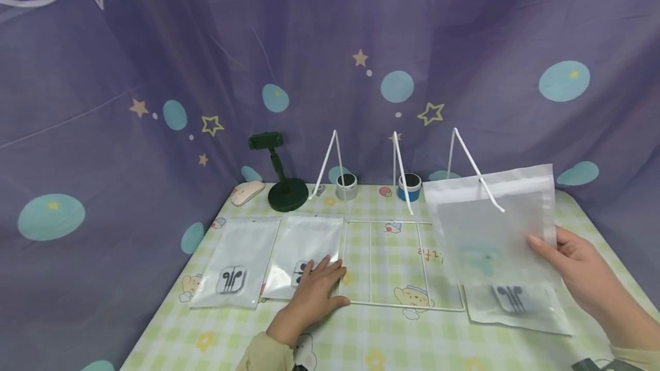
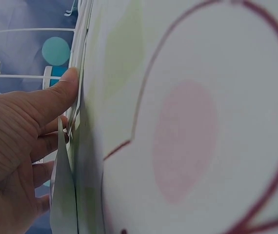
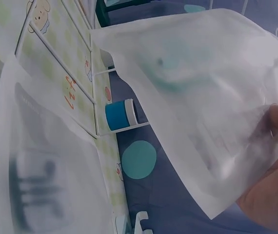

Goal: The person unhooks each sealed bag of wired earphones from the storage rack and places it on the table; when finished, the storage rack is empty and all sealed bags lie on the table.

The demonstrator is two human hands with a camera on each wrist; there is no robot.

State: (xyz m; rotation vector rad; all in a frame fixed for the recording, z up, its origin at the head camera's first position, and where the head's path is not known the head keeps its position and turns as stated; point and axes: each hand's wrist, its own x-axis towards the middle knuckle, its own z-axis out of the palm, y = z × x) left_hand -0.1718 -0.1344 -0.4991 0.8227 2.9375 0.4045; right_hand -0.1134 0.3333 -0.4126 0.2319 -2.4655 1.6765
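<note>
My right hand (image 1: 582,262) pinches the right side of a frosted zip bag (image 1: 495,233), with a blurred teal shape showing inside. The bag hangs upright at the right prong of a white wire rack (image 1: 392,304); the prong's tip shows in front of the bag's upper part. Below it, partly covered, lies another zip bag (image 1: 521,316) with an earphone case. My left hand (image 1: 314,293) rests at the rack's left base rod, its fingers over the edge of a zip bag (image 1: 309,239) with earphones. In the left wrist view, the thumb (image 2: 63,92) extends along the rack's edge.
Another earphone bag (image 1: 242,245) lies at the far left. Behind stand a dark green phone stand (image 1: 287,194), a pale computer mouse (image 1: 247,192), a white jar (image 1: 346,189) and a blue jar (image 1: 409,190). A purple curtain (image 1: 309,44) surrounds the checked tablecloth (image 1: 206,331).
</note>
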